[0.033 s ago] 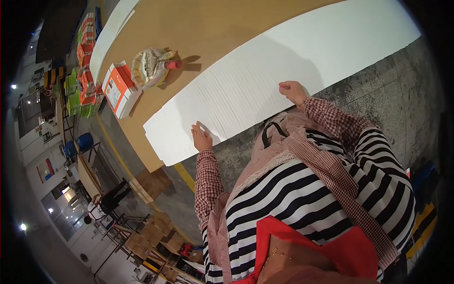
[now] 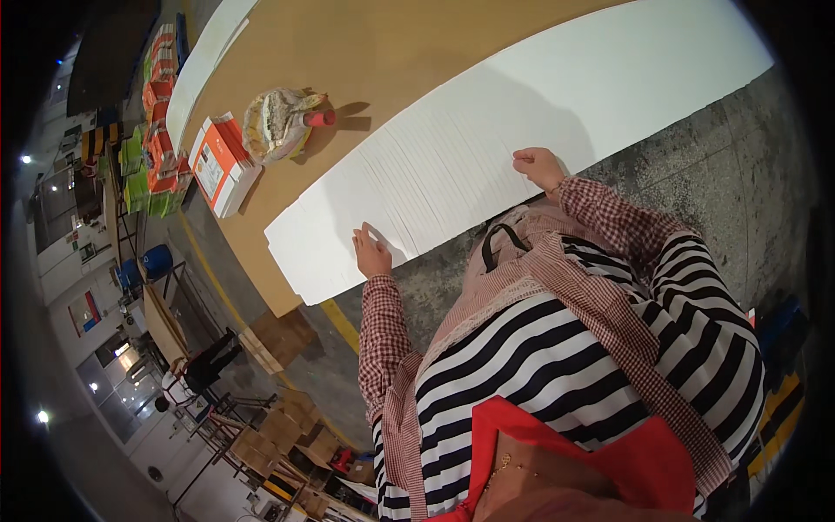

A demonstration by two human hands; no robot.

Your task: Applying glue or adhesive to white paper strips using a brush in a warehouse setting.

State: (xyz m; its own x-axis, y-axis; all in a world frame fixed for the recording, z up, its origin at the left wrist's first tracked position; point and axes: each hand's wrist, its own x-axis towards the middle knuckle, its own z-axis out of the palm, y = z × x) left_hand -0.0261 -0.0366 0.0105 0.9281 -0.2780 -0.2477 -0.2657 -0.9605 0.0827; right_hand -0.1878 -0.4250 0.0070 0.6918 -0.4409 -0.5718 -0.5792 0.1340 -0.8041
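A long row of overlapping white sheets (image 2: 487, 130) lies across the brown table (image 2: 365, 52), and its near edge hangs over the table's side. My left hand (image 2: 371, 252) grips that near edge close to the sheets' left end, thumb on top. My right hand (image 2: 537, 165) is curled into a fist on the same edge, further right. Both forearms wear red checked sleeves over a striped top.
An orange and white box (image 2: 222, 165) and a bag with a red-capped bottle (image 2: 283, 122) stand on the table left of the sheets. Another white strip (image 2: 204, 65) lies along the far edge. Cardboard boxes (image 2: 278, 335) and a yellow floor line (image 2: 335, 322) are below the table.
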